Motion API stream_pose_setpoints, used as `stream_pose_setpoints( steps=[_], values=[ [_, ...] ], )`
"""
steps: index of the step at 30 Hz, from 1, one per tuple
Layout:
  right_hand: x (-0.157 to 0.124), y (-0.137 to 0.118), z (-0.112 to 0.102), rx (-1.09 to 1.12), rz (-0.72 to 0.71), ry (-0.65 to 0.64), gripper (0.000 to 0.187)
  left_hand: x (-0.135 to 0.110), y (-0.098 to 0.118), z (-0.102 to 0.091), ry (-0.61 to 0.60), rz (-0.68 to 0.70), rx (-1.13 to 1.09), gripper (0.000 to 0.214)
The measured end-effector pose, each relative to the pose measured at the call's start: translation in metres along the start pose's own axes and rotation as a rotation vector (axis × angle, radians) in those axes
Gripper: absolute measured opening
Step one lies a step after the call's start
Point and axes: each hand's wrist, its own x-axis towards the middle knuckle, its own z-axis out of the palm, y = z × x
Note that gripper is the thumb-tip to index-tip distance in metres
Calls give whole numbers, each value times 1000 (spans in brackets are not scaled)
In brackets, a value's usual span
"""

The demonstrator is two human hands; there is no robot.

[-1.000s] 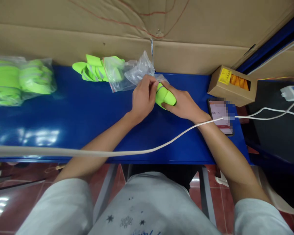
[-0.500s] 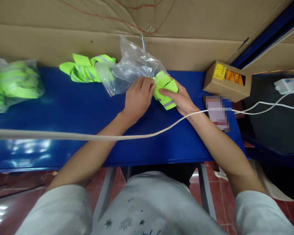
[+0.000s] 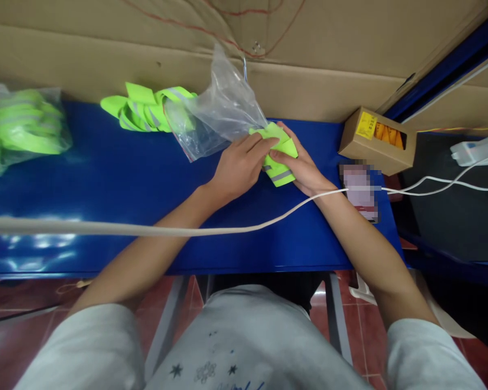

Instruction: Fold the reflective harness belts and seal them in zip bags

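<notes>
A neon-yellow reflective strap [image 3: 282,174] with grey bands is bunched up between my two hands above the blue table. My right hand [image 3: 305,165] grips it from the right, thumb across its front. From the left, my left hand [image 3: 242,165] is closed on the same strap, fingers bent over its near side; the fingertips are partly hidden. A clear plastic bag [image 3: 231,103] stands up just behind my left hand, and its near end reaches the strap. Whether my fingers also pinch the bag I cannot tell.
More loose reflective straps [image 3: 146,111] lie at the back left, beside filled plastic bags [image 3: 28,124]. A cardboard box [image 3: 378,141] and a phone [image 3: 360,192] are on the right. A white cable [image 3: 228,231] crosses in front, over my forearms.
My left hand has moved slightly right, its fingers now further over the strap. The clear bag stands more upright and stretched. My right hand keeps its hold.
</notes>
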Motion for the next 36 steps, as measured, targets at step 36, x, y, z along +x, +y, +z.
stream_pose_setpoints(
  steps=[36],
  values=[
    [-8,-2,6,-872,-548,-151,97,0,-8,-5,-9,153,53,41]
  ],
)
